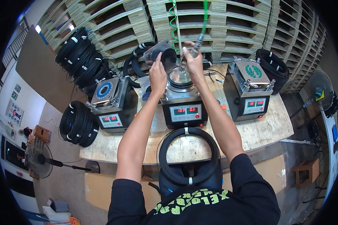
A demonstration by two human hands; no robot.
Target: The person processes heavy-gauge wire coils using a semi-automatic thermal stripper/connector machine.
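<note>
My left hand (158, 77) holds a square plate (151, 55) with a dark round disc on it, tilted above the middle machine (183, 108). In my right hand (193, 63) is a metal air gun (197, 45), joined to a green coiled hose (205, 18); its tip points down toward the round opening on top of that machine. The gun and hose are slightly blurred. The machine's red display is lit. A coil of black cable (164, 155) lies at the table's front edge, over my lap.
A machine with a blue ring (104, 90) stands left, another with green pieces (253, 71) right. Black cable coils (79, 123) are stacked at the left, more (273, 65) behind the right machine. Wooden pallets (229, 22) rise behind the table (146, 150). Fans stand on both sides.
</note>
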